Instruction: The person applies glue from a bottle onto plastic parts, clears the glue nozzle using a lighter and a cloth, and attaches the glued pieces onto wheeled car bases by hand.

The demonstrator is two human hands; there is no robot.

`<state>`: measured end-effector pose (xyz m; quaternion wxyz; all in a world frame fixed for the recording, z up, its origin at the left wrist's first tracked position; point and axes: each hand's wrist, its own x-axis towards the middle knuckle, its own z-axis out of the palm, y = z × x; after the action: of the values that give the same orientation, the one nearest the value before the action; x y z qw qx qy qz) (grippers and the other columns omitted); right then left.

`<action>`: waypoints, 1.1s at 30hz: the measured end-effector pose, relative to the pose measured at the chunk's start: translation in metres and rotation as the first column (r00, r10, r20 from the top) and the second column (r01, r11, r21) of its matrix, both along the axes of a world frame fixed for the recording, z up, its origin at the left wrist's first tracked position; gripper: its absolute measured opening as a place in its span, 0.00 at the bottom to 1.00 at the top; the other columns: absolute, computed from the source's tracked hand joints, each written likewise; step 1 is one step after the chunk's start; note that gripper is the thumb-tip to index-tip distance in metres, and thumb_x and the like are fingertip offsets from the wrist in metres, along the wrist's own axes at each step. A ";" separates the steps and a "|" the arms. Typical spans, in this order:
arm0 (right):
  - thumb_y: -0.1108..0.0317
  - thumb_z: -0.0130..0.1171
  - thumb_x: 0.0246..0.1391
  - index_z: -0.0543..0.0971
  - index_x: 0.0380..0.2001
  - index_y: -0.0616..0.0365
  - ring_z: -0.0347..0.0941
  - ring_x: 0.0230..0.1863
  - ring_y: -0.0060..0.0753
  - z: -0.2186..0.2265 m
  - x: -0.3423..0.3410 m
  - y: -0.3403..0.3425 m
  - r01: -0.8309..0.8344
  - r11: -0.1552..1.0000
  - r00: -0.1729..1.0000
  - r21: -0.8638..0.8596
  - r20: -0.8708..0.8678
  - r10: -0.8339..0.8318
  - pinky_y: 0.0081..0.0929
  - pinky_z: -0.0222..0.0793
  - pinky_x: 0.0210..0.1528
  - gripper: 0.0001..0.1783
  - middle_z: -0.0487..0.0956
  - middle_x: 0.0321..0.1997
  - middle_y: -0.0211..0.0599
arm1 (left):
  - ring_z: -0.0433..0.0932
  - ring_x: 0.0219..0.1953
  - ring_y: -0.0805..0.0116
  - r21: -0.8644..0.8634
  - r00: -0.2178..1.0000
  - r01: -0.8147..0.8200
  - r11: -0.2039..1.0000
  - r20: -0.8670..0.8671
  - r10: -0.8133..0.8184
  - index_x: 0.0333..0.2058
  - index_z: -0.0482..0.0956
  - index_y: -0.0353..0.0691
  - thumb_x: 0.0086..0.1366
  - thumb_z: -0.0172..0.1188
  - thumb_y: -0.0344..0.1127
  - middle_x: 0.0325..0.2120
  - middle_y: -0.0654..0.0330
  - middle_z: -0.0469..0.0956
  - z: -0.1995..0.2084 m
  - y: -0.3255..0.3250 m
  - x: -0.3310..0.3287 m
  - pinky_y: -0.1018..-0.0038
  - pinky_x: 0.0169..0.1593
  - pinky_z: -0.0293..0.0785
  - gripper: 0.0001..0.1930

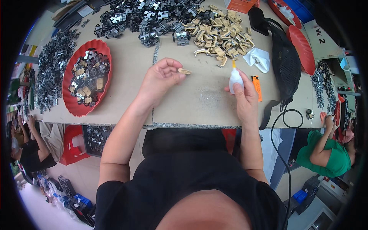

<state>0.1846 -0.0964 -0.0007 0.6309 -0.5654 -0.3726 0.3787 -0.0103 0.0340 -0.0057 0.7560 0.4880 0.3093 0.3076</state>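
Observation:
My left hand (161, 78) pinches a small tan plastic piece (184, 71) between thumb and fingertips, held just above the cardboard-covered table (199, 101). My right hand (245, 97) grips a small white glue bottle (235, 78) upright, its yellow nozzle pointing up. The two hands are about a hand's width apart. Beyond them lies a heap of tan plastic pieces (218, 32) and a heap of black and silver metal parts (149, 17).
A red tray (78, 107) on the left holds mixed tan and metal parts. An orange lighter (257, 87), a white cloth (257, 58) and a black mesh bag (285, 65) lie to the right, with red dishes (303, 48) behind. Other people sit at both sides.

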 end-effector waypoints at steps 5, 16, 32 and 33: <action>0.74 0.54 0.49 0.68 0.41 0.62 0.68 0.34 0.20 0.000 -0.010 0.003 -0.030 0.996 0.950 0.083 -0.307 0.054 0.17 0.66 0.35 0.15 0.71 0.34 0.32 | 0.75 0.31 0.72 -0.232 0.994 0.027 0.972 0.113 -0.001 0.36 0.69 0.35 0.54 0.55 0.21 0.29 0.58 0.75 -0.001 -0.024 -0.006 0.80 0.36 0.73 0.10; 0.70 0.56 0.49 0.69 0.36 0.59 0.65 0.25 0.18 0.002 -0.021 0.014 0.026 0.994 0.774 0.102 -0.632 0.045 0.17 0.60 0.24 0.11 0.71 0.29 0.31 | 0.75 0.33 0.74 -0.181 0.991 0.017 0.983 0.136 0.008 0.41 0.69 0.32 0.56 0.53 0.23 0.31 0.57 0.75 -0.009 -0.038 -0.005 0.80 0.38 0.72 0.12; 0.70 0.55 0.49 0.67 0.35 0.63 0.64 0.31 0.21 -0.014 -0.034 0.006 -0.036 0.971 0.999 0.235 0.027 0.031 0.16 0.62 0.33 0.12 0.66 0.37 0.37 | 0.74 0.33 0.77 -0.067 0.999 0.009 0.998 0.052 -0.005 0.40 0.68 0.33 0.58 0.53 0.25 0.31 0.59 0.75 -0.010 -0.039 -0.005 0.82 0.39 0.71 0.11; 0.70 0.55 0.49 0.67 0.35 0.63 0.64 0.33 0.21 -0.014 -0.034 0.006 -0.035 0.973 0.998 0.229 0.064 0.021 0.16 0.62 0.34 0.12 0.66 0.37 0.37 | 0.74 0.33 0.76 -0.059 0.999 0.007 0.998 0.042 -0.005 0.40 0.68 0.32 0.57 0.53 0.24 0.31 0.58 0.75 -0.010 -0.039 -0.005 0.81 0.39 0.72 0.11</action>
<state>0.1510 -0.0904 -0.0145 0.6749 -0.4947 -0.4411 0.3243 -0.0149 -0.0048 -0.0162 0.7774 0.4596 0.3010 0.3063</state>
